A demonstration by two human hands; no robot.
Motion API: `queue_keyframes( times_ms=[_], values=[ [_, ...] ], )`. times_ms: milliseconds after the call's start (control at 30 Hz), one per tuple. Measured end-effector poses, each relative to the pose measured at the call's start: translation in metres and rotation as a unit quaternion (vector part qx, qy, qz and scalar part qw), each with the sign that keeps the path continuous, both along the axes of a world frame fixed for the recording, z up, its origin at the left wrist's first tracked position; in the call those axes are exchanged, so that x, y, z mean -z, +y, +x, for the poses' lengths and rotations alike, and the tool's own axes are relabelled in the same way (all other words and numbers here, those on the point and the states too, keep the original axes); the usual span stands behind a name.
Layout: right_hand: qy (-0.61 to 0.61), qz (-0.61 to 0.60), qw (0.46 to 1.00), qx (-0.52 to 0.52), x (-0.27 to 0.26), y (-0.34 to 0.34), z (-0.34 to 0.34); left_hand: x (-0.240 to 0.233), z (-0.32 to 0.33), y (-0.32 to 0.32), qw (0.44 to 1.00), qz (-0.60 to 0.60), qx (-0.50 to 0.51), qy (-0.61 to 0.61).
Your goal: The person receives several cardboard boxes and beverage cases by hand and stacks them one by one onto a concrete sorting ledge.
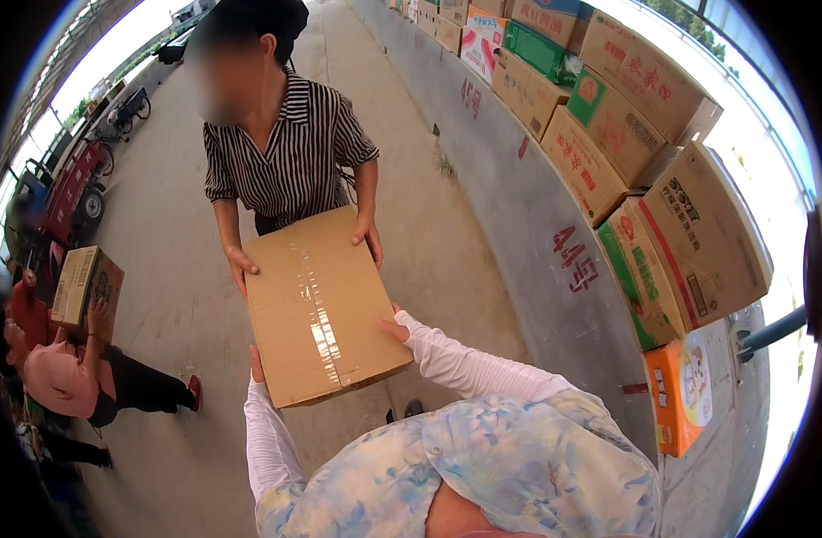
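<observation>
Between me and a person in a striped shirt (290,155) is a cardboard box (276,282), its top seam sealed with clear tape (325,336). My left hand (257,365) is against the near left side of the box, most of its fingers hidden. On the right side, my right hand (394,326) grips the edge with the thumb over the top. The other person's two hands (367,237) hold the far corners of the same box. White sleeves cover both my forearms.
Stacked cartons (707,235) line a grey concrete ledge (518,222) on the right, with an orange box (676,397) lower down. At left, a person in pink (61,380) carries a carton (91,289). A red cargo tricycle (68,202) stands behind on the concrete floor (176,302).
</observation>
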State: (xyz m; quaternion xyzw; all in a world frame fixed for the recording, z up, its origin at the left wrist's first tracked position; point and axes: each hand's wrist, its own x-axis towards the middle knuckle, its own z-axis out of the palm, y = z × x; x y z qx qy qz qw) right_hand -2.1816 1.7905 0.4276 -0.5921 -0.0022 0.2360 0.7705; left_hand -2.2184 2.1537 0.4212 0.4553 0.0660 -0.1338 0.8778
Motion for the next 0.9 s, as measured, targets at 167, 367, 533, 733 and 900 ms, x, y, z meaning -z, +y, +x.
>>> queue_keyframes(
  times_ms=[167,367,533,733,900],
  values=[
    [-0.054,-0.072,0.996,-0.007,0.014,-0.018,0.003,0.01,-0.016,-0.023,0.998,-0.035,-0.044,-0.003],
    [-0.089,-0.079,0.993,-0.012,-0.021,-0.069,-0.004,0.036,-0.03,-0.066,0.999,-0.017,-0.037,0.017],
    [-0.152,-0.23,0.961,-0.035,-0.054,-0.113,-0.016,0.014,-0.054,-0.127,0.998,-0.067,0.003,0.019],
    [-0.247,-0.37,0.895,-0.035,-0.1,-0.167,-0.041,0.071,-0.061,-0.163,0.999,-0.035,0.018,-0.007],
    [-0.281,-0.389,0.876,0.053,-0.134,-0.227,-0.078,0.016,-0.056,-0.232,0.995,-0.076,0.071,0.001]
  ],
)
